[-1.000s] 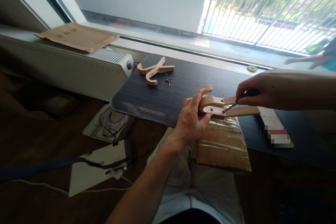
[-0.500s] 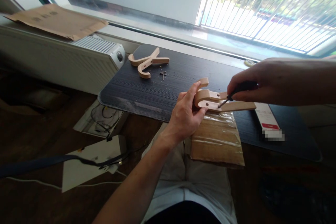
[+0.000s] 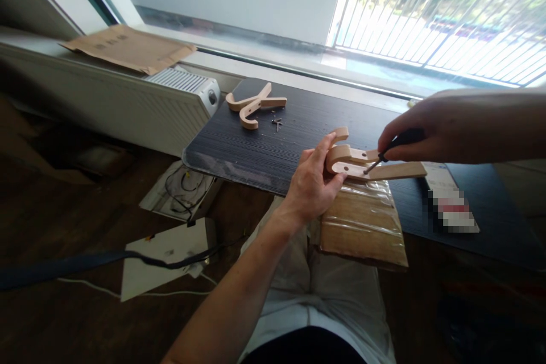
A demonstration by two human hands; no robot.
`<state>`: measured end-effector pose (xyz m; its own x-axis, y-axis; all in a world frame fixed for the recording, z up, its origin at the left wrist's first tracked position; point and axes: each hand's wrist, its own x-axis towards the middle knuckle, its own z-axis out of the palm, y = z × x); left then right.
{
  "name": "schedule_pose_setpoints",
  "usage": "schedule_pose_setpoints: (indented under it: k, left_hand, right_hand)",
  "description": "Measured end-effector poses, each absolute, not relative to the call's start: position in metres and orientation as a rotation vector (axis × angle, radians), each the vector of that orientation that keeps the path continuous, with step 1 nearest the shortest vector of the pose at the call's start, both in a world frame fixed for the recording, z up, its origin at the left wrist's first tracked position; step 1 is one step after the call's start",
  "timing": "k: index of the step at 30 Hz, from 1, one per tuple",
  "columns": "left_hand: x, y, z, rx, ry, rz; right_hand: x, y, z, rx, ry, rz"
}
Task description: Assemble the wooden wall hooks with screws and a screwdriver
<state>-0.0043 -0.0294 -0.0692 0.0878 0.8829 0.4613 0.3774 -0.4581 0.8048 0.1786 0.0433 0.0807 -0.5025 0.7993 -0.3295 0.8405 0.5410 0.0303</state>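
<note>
My left hand (image 3: 313, 186) is closed around the curved ends of pale wooden hooks (image 3: 396, 172), pressing them down at the table's front edge. Dark holes show in their flat faces. My right hand (image 3: 416, 125) grips a screwdriver (image 3: 406, 139) by its dark handle. Its thin shaft slants down to the left, with the tip at a hole in the nearest hook; whether a screw sits there I cannot make out. Under the hooks lies a taped piece of cardboard (image 3: 362, 230), jutting over my lap.
Two more wooden hooks (image 3: 267, 103) lie crossed on the dark table (image 3: 239, 153), beside a few small screws (image 3: 277, 123) and crumbs. A white and red box (image 3: 443, 182) is at right. Left are a radiator (image 3: 205, 91) with a paper envelope (image 3: 132, 51), and boxes and cables below.
The camera has turned slightly left, so everything sits further right in the picture. Both hands keep their grips, and the screwdriver tip stays at the same hole.
</note>
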Motion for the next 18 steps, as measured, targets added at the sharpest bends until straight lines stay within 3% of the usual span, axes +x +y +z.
schedule_pose_setpoints:
  k: [18]
  left_hand:
    - [-0.005,-0.023,-0.074,1.853,1.228,1.331]
  right_hand:
    - [0.162,0.022,0.09,1.475,2.37,-0.309]
